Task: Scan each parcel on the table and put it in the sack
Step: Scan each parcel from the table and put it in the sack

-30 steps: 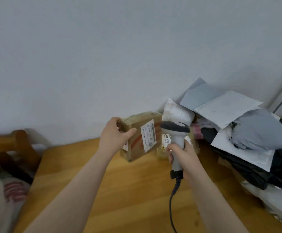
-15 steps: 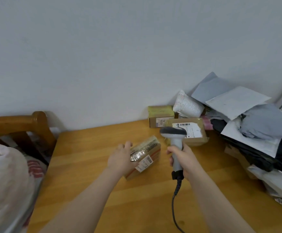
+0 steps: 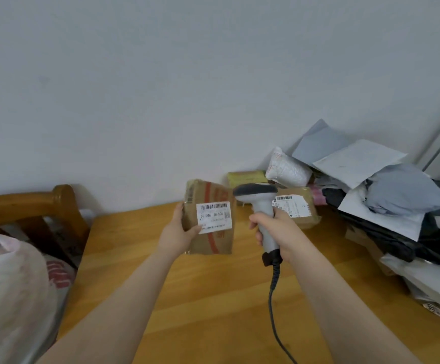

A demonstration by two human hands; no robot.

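My left hand (image 3: 178, 233) grips a brown cardboard parcel (image 3: 211, 240) by its left edge and holds it upright above the wooden table (image 3: 213, 298). Its white barcode label faces me. My right hand (image 3: 279, 229) grips the handle of a grey corded scanner (image 3: 257, 194), whose head sits just right of the parcel's top. A white woven sack (image 3: 11, 292) bulges at the lower left, beside the table.
Against the wall behind the scanner lie a yellow-taped box (image 3: 245, 177), a labelled brown box (image 3: 300, 208) and a white padded bag (image 3: 287, 170). A heap of grey, white and black mailer bags (image 3: 387, 206) fills the table's right side. A wooden chair back (image 3: 29, 203) stands at left.
My left hand lowered the parcel toward the table, turning it, then raised it upright with the label facing me. The scanner hand stayed almost in place. The view swung left, showing the sack.
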